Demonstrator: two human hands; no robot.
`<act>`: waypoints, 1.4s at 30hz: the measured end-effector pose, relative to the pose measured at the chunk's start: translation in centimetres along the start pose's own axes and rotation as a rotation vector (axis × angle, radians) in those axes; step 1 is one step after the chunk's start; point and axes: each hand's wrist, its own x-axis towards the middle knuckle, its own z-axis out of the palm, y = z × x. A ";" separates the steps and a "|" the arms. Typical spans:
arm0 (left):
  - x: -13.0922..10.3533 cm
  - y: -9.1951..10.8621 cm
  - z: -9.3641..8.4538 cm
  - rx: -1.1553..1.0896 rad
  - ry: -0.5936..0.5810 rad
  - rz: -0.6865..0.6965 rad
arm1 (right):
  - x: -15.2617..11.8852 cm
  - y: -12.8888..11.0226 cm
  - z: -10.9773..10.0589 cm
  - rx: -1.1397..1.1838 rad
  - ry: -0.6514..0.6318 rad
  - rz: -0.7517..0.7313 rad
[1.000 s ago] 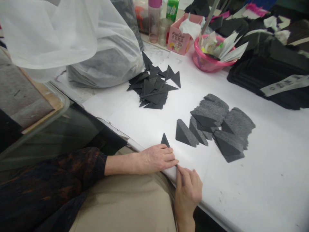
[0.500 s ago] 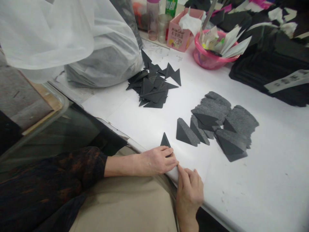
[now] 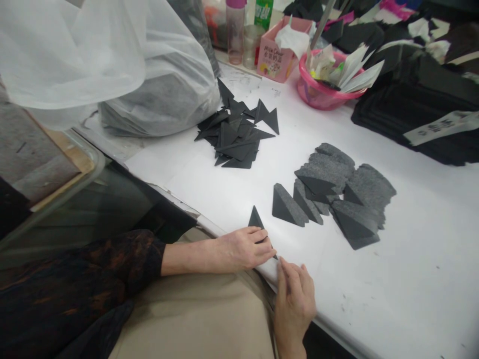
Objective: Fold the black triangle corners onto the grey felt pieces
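At the table's near edge, my left hand (image 3: 245,248) lies over a black triangular piece (image 3: 255,218), fingers bent and closed on it, holding it down. The piece's upper corner shows beyond my fingers and its other tip pokes out toward my right hand (image 3: 295,294). That hand is closed in a pinch just off this tip; whatever sits between thumb and forefinger is hidden. To the right lie overlapping folded pieces (image 3: 287,205) with black faces and grey speckled flaps. Farther back is a loose pile of black triangular pieces (image 3: 239,134).
A translucent plastic bag (image 3: 160,94) stands at the back left of the white table (image 3: 411,279). Behind are a pink box (image 3: 275,55), a bottle (image 3: 235,35) and a pink basket (image 3: 325,94) of papers. A black stack (image 3: 415,109) fills the back right.
My right fingertips have drawn slightly away from the piece's near tip, which now shows between my hands. My left hand stays put. The view has shifted a little.
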 end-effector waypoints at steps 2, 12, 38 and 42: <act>-0.2 0.0 0.2 -0.022 0.019 -0.009 | 0.1 -0.3 0.0 -0.014 -0.009 -0.007; -1.2 -0.5 1.0 -0.133 0.086 -0.037 | 0.2 -0.4 0.4 -0.213 -0.114 -0.103; -2.2 -2.5 1.4 -0.158 0.152 -0.198 | 0.8 -0.7 2.5 -0.269 -0.161 -0.192; -2.5 -3.8 0.7 -0.204 0.086 -0.304 | -0.4 0.5 1.1 -0.306 -0.124 -0.228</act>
